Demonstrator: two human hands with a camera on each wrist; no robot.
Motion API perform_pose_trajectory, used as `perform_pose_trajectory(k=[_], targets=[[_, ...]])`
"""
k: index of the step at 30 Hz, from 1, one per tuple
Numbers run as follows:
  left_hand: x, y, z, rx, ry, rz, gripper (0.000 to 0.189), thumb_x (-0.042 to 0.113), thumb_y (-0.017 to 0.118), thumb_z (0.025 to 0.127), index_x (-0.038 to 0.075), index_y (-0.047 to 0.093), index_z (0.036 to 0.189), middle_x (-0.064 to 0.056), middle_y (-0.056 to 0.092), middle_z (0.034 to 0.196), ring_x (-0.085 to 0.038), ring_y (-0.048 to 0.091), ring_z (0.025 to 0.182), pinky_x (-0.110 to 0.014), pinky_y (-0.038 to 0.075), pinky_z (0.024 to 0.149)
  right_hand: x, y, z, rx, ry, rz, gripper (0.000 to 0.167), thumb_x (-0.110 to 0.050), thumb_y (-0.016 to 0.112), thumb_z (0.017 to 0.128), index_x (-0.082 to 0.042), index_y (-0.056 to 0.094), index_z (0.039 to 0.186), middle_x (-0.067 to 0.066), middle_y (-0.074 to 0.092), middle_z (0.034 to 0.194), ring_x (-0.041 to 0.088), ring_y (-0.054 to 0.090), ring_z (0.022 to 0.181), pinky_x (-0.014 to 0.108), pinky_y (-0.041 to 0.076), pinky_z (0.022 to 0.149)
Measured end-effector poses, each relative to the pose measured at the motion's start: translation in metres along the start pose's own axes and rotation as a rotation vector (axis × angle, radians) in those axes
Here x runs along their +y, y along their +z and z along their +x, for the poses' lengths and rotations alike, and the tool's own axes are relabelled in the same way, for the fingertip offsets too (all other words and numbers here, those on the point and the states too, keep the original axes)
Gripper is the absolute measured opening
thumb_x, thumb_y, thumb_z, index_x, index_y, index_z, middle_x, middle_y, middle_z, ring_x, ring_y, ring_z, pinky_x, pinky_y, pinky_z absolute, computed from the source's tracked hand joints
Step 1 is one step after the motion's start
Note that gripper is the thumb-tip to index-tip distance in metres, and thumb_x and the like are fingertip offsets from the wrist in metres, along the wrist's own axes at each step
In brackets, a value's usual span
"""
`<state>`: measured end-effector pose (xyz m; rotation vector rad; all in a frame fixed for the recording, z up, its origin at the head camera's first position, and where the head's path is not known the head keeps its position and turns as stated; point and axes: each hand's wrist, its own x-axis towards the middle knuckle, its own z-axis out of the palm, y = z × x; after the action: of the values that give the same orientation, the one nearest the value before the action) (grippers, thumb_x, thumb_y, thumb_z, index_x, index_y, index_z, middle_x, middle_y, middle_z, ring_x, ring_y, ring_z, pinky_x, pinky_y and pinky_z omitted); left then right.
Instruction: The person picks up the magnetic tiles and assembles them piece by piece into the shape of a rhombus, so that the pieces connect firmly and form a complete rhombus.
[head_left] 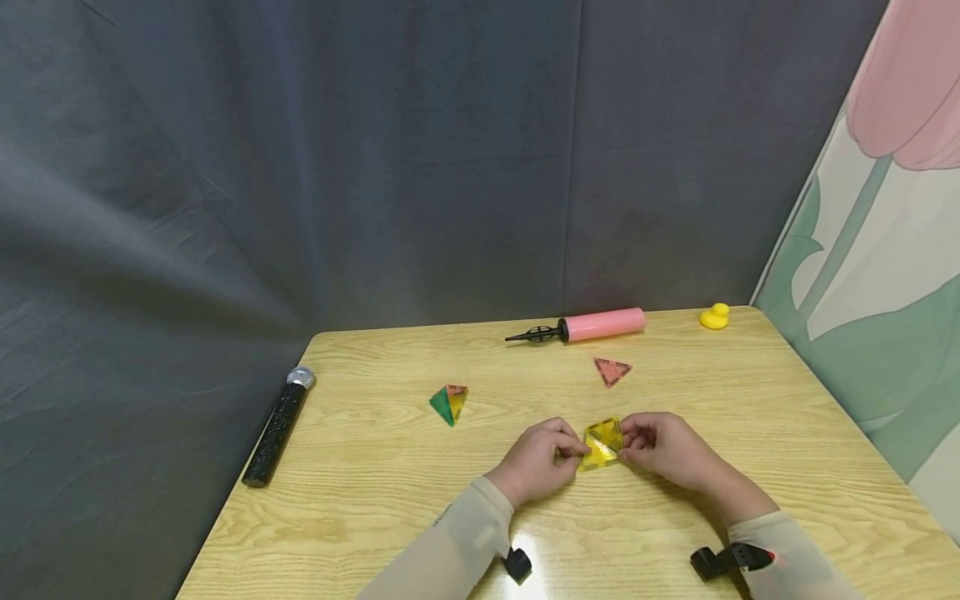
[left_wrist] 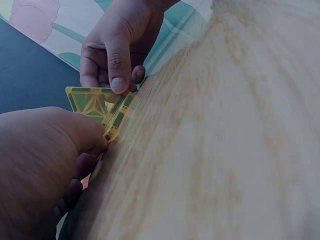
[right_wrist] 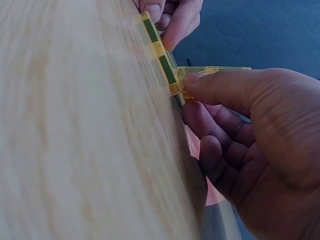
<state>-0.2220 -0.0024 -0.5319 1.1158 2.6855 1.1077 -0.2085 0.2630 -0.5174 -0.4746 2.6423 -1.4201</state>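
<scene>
Two yellow see-through magnetic tiles meet between the hands in the middle of the table. The lower tile [head_left: 597, 457] lies along the tabletop, and the left hand [head_left: 542, 461] pinches its near-left side with bent fingers. Thumb and fingers of the right hand [head_left: 670, 450] pinch the other yellow tile [right_wrist: 220, 68], which rises at an angle from the lower one's edge in the right wrist view. From the left wrist, the raised tile [left_wrist: 90, 101] shows as a triangle. The hands' fingers partly cover both tiles.
A small pyramid of green, red and yellow tiles [head_left: 450, 405] stands left of the hands. Behind them lie a red triangular tile [head_left: 612, 372] and a pink hand pump [head_left: 600, 325]. A yellow rubber duck [head_left: 715, 317] sits far right; a black microphone [head_left: 279, 429] lies at the left edge.
</scene>
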Motion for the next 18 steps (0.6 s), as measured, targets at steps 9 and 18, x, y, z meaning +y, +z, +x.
perform_pose_trajectory(k=[9, 18], targets=[[-0.0006, 0.0001, 0.0, -0.004, -0.002, 0.001, 0.019, 0.017, 0.076, 0.097, 0.018, 0.081, 0.115, 0.015, 0.061, 0.102, 0.005, 0.058, 0.089, -0.008, 0.046, 0.079, 0.0015, -0.0004, 0.0, 0.013, 0.012, -0.004, 0.024, -0.002, 0.084, 0.087, -0.003, 0.074, 0.108, 0.003, 0.069, 0.091, 0.015, 0.064, 0.08, 0.027, 0.056, 0.067], [0.0004, 0.0005, 0.0001, -0.006, -0.008, 0.015, 0.018, 0.02, 0.078, 0.096, 0.019, 0.082, 0.114, 0.016, 0.06, 0.102, 0.007, 0.057, 0.089, -0.007, 0.045, 0.079, -0.0001, -0.0018, 0.0005, 0.026, 0.014, -0.015, 0.022, 0.0, 0.084, 0.086, -0.005, 0.075, 0.105, 0.003, 0.069, 0.091, 0.016, 0.064, 0.08, 0.027, 0.056, 0.067]])
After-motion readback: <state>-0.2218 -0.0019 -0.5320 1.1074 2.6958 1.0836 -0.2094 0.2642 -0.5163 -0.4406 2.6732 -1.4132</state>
